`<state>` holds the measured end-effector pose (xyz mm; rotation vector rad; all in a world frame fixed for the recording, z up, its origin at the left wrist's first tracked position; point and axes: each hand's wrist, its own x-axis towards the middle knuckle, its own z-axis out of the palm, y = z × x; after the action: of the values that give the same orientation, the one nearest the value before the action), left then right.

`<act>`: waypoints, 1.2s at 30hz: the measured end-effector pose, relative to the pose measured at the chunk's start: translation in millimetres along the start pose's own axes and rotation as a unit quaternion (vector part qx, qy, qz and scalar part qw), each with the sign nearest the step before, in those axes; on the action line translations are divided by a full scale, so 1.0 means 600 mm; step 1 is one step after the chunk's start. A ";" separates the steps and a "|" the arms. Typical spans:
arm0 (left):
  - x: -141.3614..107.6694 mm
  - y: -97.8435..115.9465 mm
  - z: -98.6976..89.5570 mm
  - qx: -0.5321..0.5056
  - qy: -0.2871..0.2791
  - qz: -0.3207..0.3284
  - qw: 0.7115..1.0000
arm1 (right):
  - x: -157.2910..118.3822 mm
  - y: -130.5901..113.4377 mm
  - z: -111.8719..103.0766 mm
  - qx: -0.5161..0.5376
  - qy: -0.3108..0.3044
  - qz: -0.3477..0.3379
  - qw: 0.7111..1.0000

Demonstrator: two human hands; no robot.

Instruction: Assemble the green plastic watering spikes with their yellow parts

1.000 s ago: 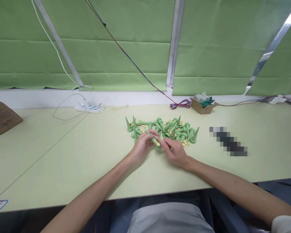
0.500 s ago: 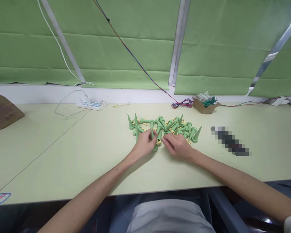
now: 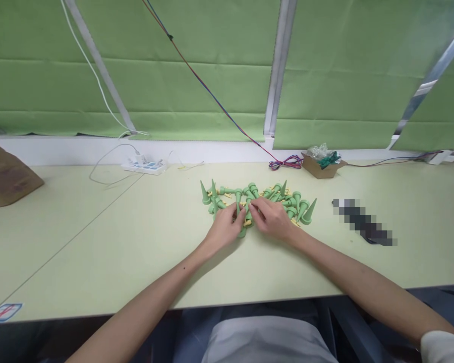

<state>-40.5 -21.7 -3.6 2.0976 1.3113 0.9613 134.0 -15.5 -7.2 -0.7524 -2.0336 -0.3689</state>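
My left hand (image 3: pixel 227 223) is closed around a green plastic spike (image 3: pixel 242 232), whose round base shows below the fingers. A small yellow valve piece (image 3: pixel 247 222) shows beside my left fingertips. My right hand (image 3: pixel 272 218) has its thumb and fingers pinched together, against another green spike (image 3: pixel 248 205) in the pile. What lies between the right fingertips is hidden. Behind both hands spreads a heap of green spikes (image 3: pixel 252 189) with yellow valve pieces among them, some upright, such as the cone (image 3: pixel 309 212) at the right end.
On the pale table (image 3: pixel 136 262), a pixelated dark object (image 3: pixel 364 222) lies to the right. Along the back stand a small cardboard box (image 3: pixel 323 168) with plastic and green items, a coiled cable (image 3: pixel 286 162) and a power strip (image 3: pixel 144 166). A brown paper bag (image 3: pixel 9 176) is at left.
My right hand has moved a little up and to the left, closing in on the spikes beside my left hand. The left hand keeps its hold. The view has shifted slightly.
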 end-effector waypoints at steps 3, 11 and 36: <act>-0.003 0.006 -0.001 0.001 0.002 0.004 1.000 | -0.015 -0.006 0.002 0.029 -0.040 0.027 0.998; -0.011 0.031 -0.007 -0.016 -0.002 0.030 0.999 | -0.020 -0.029 -0.003 0.090 -0.103 0.076 0.988; -0.024 0.036 -0.003 0.001 0.042 0.131 0.991 | 0.001 0.055 -0.057 -0.027 0.259 0.261 0.930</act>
<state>-33.8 -43.9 8.3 2.2919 1.0924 1.1676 177.2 -7.5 10.8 -1.0649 -1.2746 -0.2752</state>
